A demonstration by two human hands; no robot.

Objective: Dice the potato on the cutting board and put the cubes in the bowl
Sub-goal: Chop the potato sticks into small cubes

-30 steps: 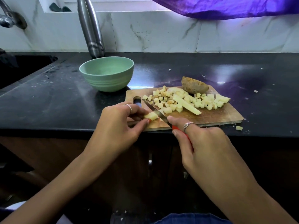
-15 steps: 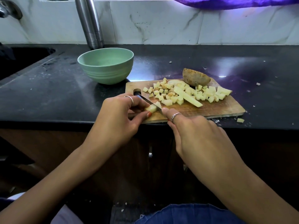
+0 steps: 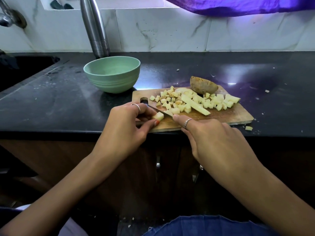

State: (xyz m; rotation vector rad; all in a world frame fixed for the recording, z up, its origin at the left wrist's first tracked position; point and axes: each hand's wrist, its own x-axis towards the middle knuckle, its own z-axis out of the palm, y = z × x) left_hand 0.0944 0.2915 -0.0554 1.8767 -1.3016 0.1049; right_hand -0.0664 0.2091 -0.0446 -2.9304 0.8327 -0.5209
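Counter (image 3: 51,108); right hand (image 3: 213,143) hides knife handle

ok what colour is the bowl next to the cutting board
Pale mint green, with faint ribbed bands round its lower wall. The bowl shows best in the head view.

A glossy black countertop (image 3: 51,106) meets a white marble-tiled wall (image 3: 170,31), with purple cloth (image 3: 238,5) hanging above.

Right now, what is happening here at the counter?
A person is dicing potato on the cutting board. The left hand pinches a small potato piece, and the right hand holds the knife against it. Many cubes lie on the board; the green bowl looks empty.
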